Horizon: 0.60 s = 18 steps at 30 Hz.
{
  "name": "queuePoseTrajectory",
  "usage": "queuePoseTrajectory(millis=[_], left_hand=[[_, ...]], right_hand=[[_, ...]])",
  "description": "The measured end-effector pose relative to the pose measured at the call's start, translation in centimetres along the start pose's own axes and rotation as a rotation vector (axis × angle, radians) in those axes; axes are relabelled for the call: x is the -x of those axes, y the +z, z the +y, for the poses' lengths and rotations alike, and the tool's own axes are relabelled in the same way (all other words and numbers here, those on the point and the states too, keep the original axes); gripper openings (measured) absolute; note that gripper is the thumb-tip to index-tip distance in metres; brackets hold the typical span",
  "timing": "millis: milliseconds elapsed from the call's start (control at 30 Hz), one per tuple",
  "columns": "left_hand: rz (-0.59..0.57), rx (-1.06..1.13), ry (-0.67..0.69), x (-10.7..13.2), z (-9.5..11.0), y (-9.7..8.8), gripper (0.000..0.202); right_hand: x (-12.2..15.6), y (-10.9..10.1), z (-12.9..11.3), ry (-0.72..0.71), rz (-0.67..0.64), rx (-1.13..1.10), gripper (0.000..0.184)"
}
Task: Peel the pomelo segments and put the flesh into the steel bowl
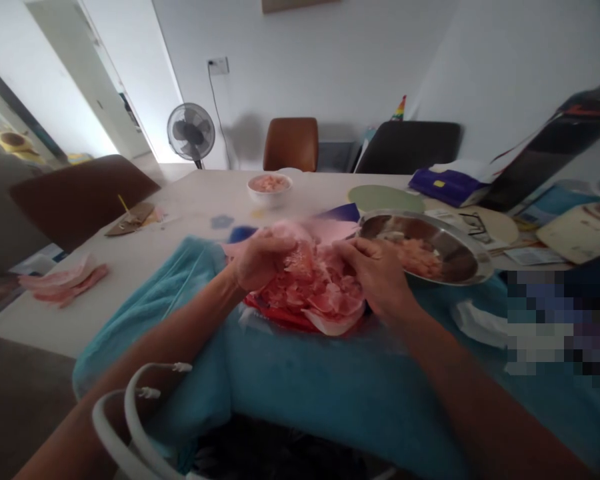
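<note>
Two bare hands work at a heap of pink fruit on a blue towel spread over the near edge of a pale table. The left hand curls its fingers tightly around a chunk of pink fruit lifted just above the heap. The right hand meets it from the other side, fingers bent and pinching the same chunk. The heap sits between the wrists on something red, with a curved piece of white rind at its near edge.

Just beside the right hand, a metal bowl rests partly on the towel and holds more pink pieces. Farther back, near the middle of the table, a small white bowl also holds pink pieces. Strips of pink peel lie at the table's left edge, well apart from the hands. A green plate lies behind the metal bowl, and books and papers crowd the right end of the table.

Behind the table stand a brown chair, a dark chair and a floor fan against a white wall. A white looped cord hangs in the near foreground.
</note>
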<state>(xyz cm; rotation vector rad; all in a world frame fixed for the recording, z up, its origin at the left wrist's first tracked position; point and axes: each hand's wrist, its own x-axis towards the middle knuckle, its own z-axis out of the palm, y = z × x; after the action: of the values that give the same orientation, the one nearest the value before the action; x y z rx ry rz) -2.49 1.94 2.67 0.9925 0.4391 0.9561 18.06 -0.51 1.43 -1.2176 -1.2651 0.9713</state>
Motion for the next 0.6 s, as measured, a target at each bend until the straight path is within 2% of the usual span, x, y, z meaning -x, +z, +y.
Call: queuePoseTrajectory(millis=[67,167,267,300,367,467,533,600], left_hand=[[0.017,-0.005,-0.001,0.0,-0.1,0.1,0.021],[0.029,-0.014,0.007,-0.1,-0.2,0.0,0.016],[0.045,-0.029,0.034,-0.3,-0.4,-0.2,0.015],[0.052,-0.039,0.041,-0.4,-0.5,-0.3,0.014],[0.064,-0.064,0.051,-0.5,-0.7,-0.4,0.015],[0.075,-0.098,0.082,-0.4,-0.9,-0.2,0.02],[0.084,-0.125,0.111,-0.2,-1.0,0.0,0.022],[0.08,-0.168,0.137,0.0,-1.2,0.1,0.022]], right_hand=[[0.2,0.2,0.1,-0.1,-0.011,0.129,0.029],[0.2,0.3,-0.1,-0.181,0.016,0.153,0.005],[0.5,0.4,-0.6,-0.226,0.07,0.144,0.007],[0.7,0.4,-0.9,-0.226,0.089,0.138,0.003],[1.2,0.5,-1.3,-0.156,0.069,0.081,0.01],[1.7,0.6,-1.9,0.003,-0.108,-0.041,0.021],[1.8,0.6,-2.1,0.021,-0.184,-0.067,0.019],[1.7,0.4,-2.2,-0.008,-0.177,-0.036,0.013]])
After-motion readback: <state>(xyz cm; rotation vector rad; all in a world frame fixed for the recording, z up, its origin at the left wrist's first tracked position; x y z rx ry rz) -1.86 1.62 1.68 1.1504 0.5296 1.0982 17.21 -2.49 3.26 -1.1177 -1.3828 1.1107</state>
